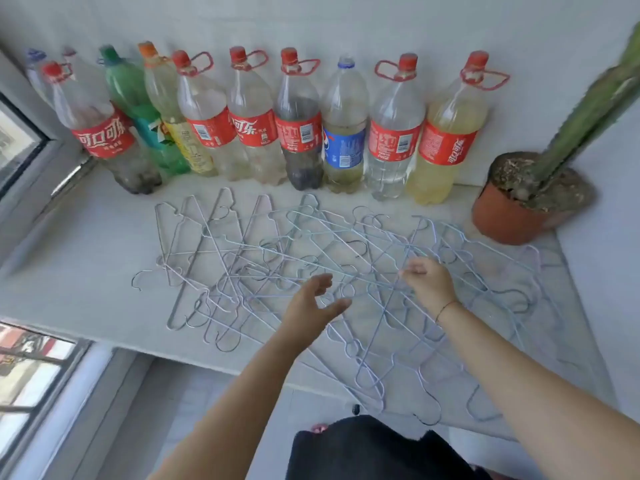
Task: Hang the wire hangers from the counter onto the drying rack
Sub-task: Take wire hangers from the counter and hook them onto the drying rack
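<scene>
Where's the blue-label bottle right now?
Head view: the blue-label bottle stands in the back-wall row, right of centre, between a dark-bottomed red-label bottle and a clear red-label bottle, behind the wire hangers.

Pale blue-grey hangers (311, 244), red-labelled bottles (256, 129)

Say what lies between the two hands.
In the head view, only overlapping hangers on the counter lie between the left hand and the right hand.
</scene>
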Motion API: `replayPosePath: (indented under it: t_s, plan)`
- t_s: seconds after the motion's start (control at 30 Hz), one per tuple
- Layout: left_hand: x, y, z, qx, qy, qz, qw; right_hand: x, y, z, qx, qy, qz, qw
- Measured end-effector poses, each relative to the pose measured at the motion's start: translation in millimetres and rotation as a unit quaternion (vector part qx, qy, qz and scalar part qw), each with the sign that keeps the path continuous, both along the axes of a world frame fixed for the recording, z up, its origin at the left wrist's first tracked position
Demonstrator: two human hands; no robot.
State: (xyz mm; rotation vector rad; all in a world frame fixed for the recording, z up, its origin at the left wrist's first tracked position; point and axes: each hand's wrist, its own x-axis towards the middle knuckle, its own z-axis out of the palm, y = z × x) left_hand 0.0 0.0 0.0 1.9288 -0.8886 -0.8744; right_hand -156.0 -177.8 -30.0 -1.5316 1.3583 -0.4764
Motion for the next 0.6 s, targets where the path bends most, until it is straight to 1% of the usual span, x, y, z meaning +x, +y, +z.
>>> replayPosePath:
  t_s: [0.1,0.23,0.33,0.4,0.47,0.53,0.6]
  plan:
    - [2.4,-16.3,-4.6,0.017,0.012,-0.012,1.000,20.0,-1.8,-2.7,0.022,-0.028,0.003,0.999]
    - [8.3,-25.6,-13.0,0.027,0.024,-0.022,0.999,51.7,-1.4,-14.5,0.080,-0.098,-0.046,0.991]
    - [16.3,-27.9,-17.4,0.027,0.039,-0.028,0.998,65.2,-2.9,-7.8,0.110,-0.118,-0.072,0.984]
    - [21.0,-29.6,-19.0,0.030,0.049,-0.035,0.998,72.0,-5.0,-5.6,0.182,-0.167,-0.105,0.963]
    - [25.3,-31.4,-20.9,0.034,0.052,-0.042,0.997,75.9,-7.0,-5.5,0.250,-0.227,-0.143,0.931]
    - [29.2,-33.7,-21.7,0.034,0.053,-0.046,0.997,77.5,-8.5,-7.7,0.265,-0.235,-0.167,0.920]
    - [33.5,-36.3,-22.2,0.029,0.056,-0.044,0.997,75.8,-9.4,-5.2,0.261,-0.232,-0.178,0.920]
